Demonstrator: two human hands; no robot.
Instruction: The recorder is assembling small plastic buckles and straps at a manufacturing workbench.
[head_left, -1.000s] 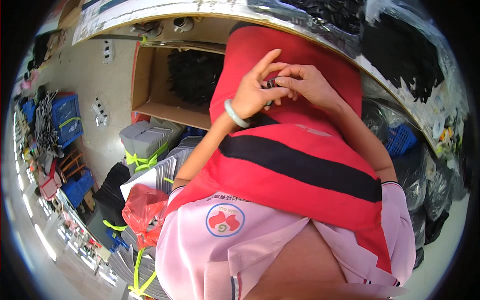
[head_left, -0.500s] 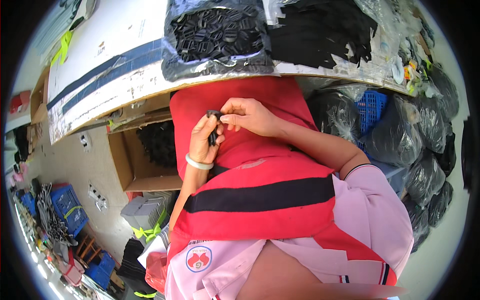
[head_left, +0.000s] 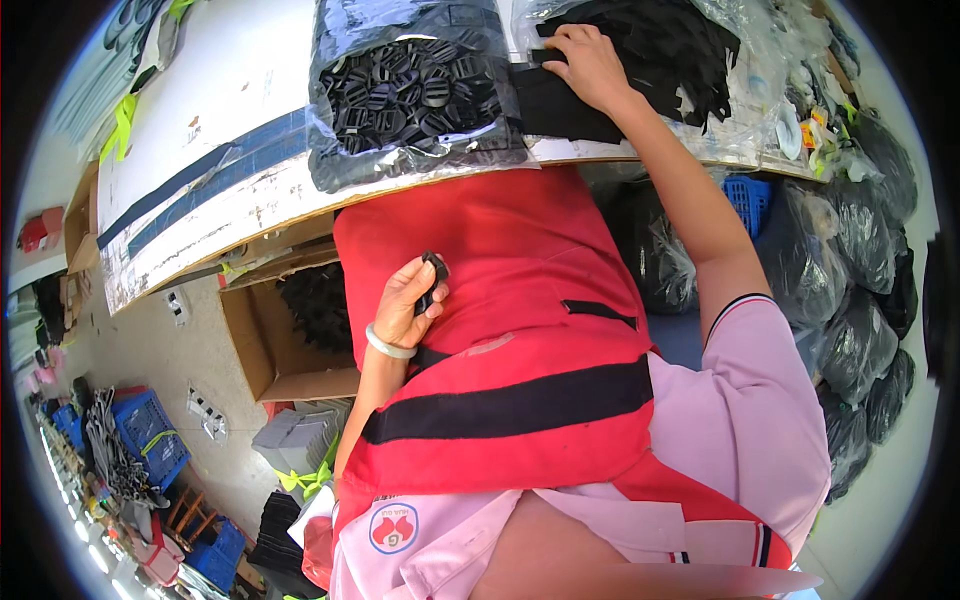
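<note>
My left hand (head_left: 407,300) is closed over the red apron on my lap, holding a small black plastic buckle (head_left: 431,284) between thumb and fingers. My fingers cover part of the buckle. Up on the table, my right hand (head_left: 592,68) rests on a pile of black fabric strips (head_left: 660,45). Its thumb and fingertips are apart, with the end of one strip showing between them. Left of that hand, a clear plastic bag (head_left: 335,165) lies opened, full of loose black buckles (head_left: 415,95).
The white-topped table (head_left: 240,190) runs across in front of me. Below it on the left stands a cardboard box (head_left: 245,335) with black pieces inside. Stuffed black bags (head_left: 850,320) and a blue crate (head_left: 745,203) crowd the right. Folded grey stacks (head_left: 295,440) sit at lower left.
My right hand has left my left hand at the lap and reached up and right to the black strips. The left hand still holds the buckle, slightly lower.
</note>
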